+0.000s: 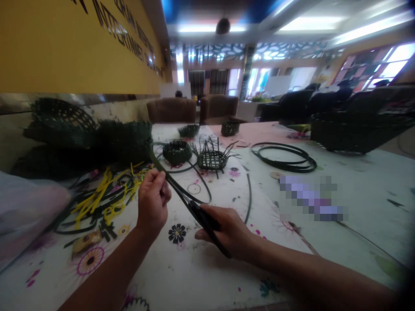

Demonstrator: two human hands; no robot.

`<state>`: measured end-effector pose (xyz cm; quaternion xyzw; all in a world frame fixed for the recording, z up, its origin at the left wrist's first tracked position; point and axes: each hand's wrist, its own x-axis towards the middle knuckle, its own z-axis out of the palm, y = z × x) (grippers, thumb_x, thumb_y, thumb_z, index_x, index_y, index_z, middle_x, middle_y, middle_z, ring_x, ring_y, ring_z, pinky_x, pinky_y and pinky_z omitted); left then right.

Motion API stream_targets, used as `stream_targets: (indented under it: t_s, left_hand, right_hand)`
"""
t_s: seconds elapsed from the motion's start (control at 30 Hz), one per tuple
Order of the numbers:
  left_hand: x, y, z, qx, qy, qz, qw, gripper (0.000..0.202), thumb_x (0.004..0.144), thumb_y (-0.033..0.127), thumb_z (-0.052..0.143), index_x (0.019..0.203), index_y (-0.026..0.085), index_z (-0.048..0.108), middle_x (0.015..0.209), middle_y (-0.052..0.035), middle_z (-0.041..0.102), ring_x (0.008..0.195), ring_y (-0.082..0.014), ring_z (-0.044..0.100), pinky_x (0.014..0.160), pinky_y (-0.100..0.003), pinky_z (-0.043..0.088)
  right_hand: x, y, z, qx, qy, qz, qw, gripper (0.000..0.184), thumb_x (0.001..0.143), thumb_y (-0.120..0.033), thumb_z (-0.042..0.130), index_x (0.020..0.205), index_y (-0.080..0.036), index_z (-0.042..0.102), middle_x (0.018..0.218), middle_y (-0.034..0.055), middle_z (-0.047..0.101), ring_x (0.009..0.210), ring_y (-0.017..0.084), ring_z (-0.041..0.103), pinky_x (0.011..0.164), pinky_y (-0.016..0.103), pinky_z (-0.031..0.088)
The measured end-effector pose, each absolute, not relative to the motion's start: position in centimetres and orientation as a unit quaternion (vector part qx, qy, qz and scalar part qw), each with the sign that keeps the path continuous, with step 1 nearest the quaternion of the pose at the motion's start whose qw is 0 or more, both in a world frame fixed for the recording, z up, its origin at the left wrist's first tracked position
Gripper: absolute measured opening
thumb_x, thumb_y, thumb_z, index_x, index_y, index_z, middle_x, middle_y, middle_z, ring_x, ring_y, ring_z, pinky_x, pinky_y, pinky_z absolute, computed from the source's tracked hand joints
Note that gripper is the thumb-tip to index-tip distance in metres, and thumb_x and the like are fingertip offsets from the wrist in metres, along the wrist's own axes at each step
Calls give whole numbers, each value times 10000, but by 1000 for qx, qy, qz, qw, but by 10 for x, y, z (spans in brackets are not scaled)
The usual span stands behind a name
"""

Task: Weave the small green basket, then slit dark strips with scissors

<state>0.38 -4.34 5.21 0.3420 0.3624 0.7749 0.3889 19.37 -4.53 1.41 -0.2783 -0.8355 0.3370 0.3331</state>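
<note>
The person's left hand [153,201] is clenching a dark green weaving strip [156,159], with the fingers [158,179] closed around it. The strip is running from that hand toward the right hand [225,231], whose fingers [210,214] are wrapped around a black tool [202,218], apparently scissors. The strip is meeting the tool at the right hand's fingers, but the exact contact point cannot be confirmed.

Both hands are working above a counter [207,276] covered in a white floral-printed sheet. Two small unfinished woven baskets [194,156] are standing ahead of the hands, and a coil of dark green strip [285,157] is lying to the right. Yellow strips [97,198] are lying in a tangle to the left, near a heap of dark green woven baskets [90,142]. A larger woven basket [353,129] is sitting at the far right.

Black lettering [119,30] is running along a yellow wall [65,47]; "INTER" can be made out, but the remainder is too distorted to read with confidence. A pixelated patch [311,198] is obscuring an item on the counter.
</note>
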Motion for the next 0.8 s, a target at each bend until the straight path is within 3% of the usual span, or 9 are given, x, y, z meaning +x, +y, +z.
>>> stream_targets:
  t_s: [0.47,0.6,0.8]
  left_hand:
    - [-2,-41,54,339,379,770,387,252,776,224,661,695,185,425,439,88,345,345,-43,210,354,-182,178]
    - [-5,-39,56,339,373,770,392,261,760,211,673,705,189,419,447,92,347,343,-37,213,353,-171,175]
    - [1,-43,54,345,371,770,388,267,766,222,670,701,189,413,453,91,340,347,-41,221,348,-170,172]
  right_hand:
    - [194,-45,20,-275,-840,341,321,290,773,-371,734,721,-159,544,628,-51,469,561,93,395,526,218,335]
    - [193,-43,16,-298,-840,320,321,276,737,-372,771,796,-150,618,651,-33,538,580,107,454,544,218,354]
    - [193,-42,10,-293,-838,308,343,397,732,-438,766,969,-134,672,694,-2,600,594,125,500,558,227,372]
